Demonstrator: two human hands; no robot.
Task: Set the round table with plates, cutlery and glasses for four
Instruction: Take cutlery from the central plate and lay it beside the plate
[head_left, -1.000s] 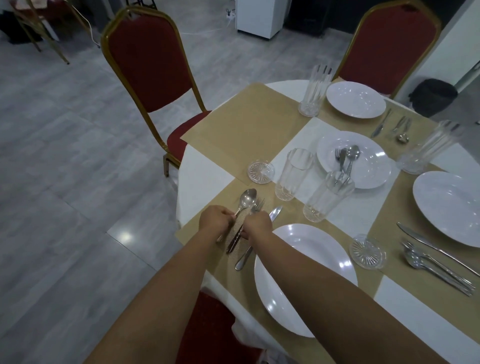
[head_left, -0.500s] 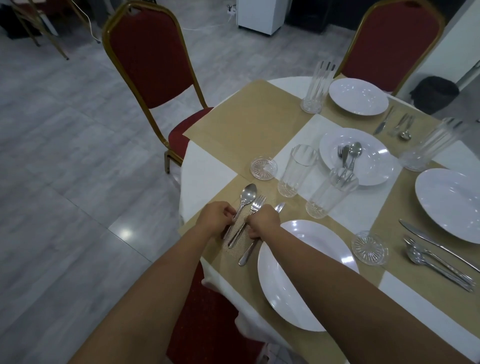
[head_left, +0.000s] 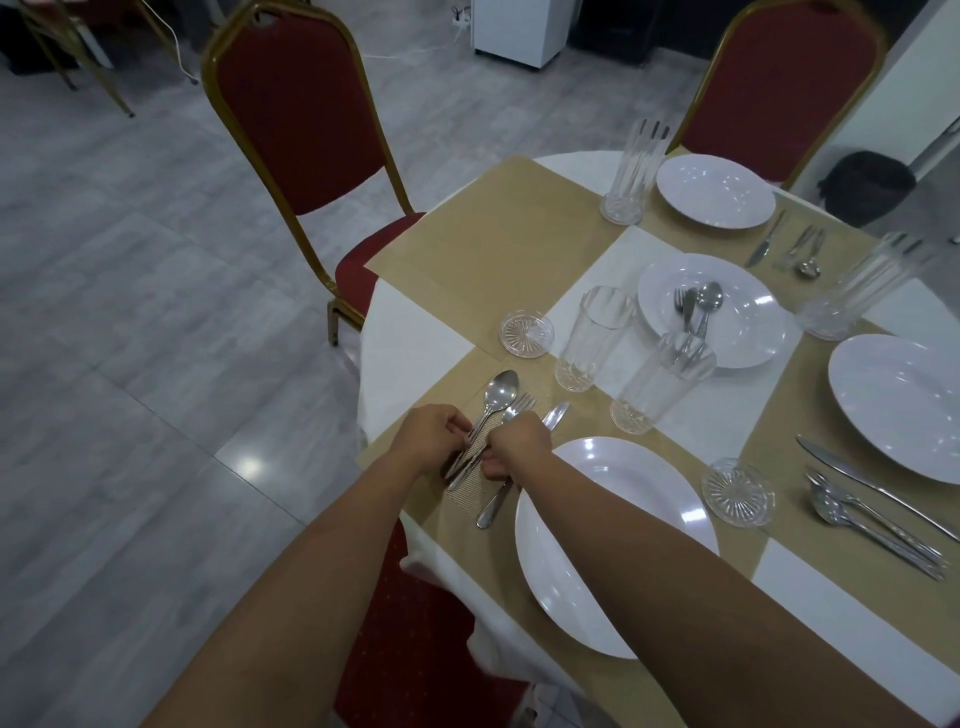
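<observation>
Two bare arms reach out over the near edge of the round table with its white cloth (head_left: 410, 353). The left hand (head_left: 434, 439) and the right hand (head_left: 519, 444) sit close together, knuckles up, fingers curled in. The left hand pinches the handle of a shiny metal spoon (head_left: 501, 389). The right hand's fingers curl onto the handle of a shiny metal fork (head_left: 521, 405) just beside it. A shiny metal knife (head_left: 493, 506) runs under the right hand, with its tip poking out past the knuckles.

All three lie side by side on a tan mat (head_left: 457, 379), just left of a big white round plate (head_left: 634, 493). The right arm crosses over that plate. The table edge is very near the left hand, and past it a wide grey floor (head_left: 130, 312) spreads out. Below the arms is a red chair seat (head_left: 415, 623).

A little farther, a small clear glass dish (head_left: 526, 332) sits near the spoon's bowl. Two tall clear glasses (head_left: 595, 338) stand right of it, close to each other. Behind them a second white plate (head_left: 748, 338) holds more cutlery. Another small glass dish (head_left: 736, 491) sits right of the near plate.

At the back, a red chair with a gold frame (head_left: 301, 114) stands by another tan mat.
</observation>
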